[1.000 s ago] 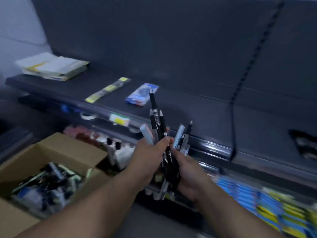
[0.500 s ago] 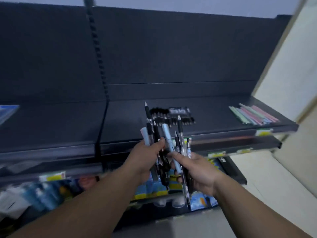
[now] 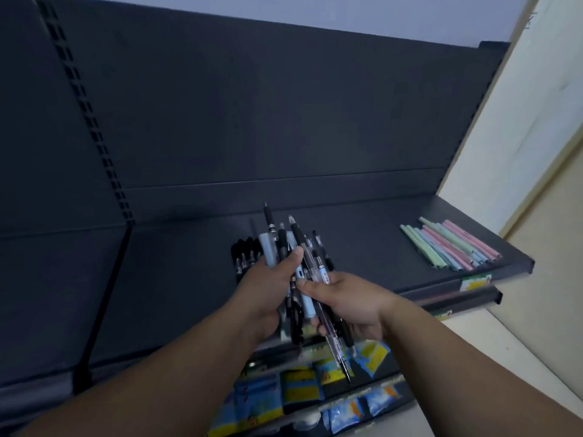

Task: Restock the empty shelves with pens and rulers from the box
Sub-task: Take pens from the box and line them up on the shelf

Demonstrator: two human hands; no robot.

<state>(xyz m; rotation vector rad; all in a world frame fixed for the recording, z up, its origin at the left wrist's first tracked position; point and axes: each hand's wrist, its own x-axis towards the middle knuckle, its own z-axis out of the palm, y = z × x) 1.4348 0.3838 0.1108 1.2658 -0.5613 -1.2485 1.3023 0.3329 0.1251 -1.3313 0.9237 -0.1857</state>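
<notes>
Dark shelf (image 3: pixel 362 241), left hand (image 3: pixel 268 288), right hand (image 3: pixel 350 301) gripping pens (image 3: pixel 285 244)

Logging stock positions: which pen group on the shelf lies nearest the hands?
The black pens, lying just behind the left hand; the pastel pens lie far right.

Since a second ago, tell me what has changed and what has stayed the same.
The head turned right: the cardboard box slid out of view, and the shelf with black pens and pastel pens came in. Unchanged: left hand and right hand still grip the bundle of pens, none set down.
</notes>
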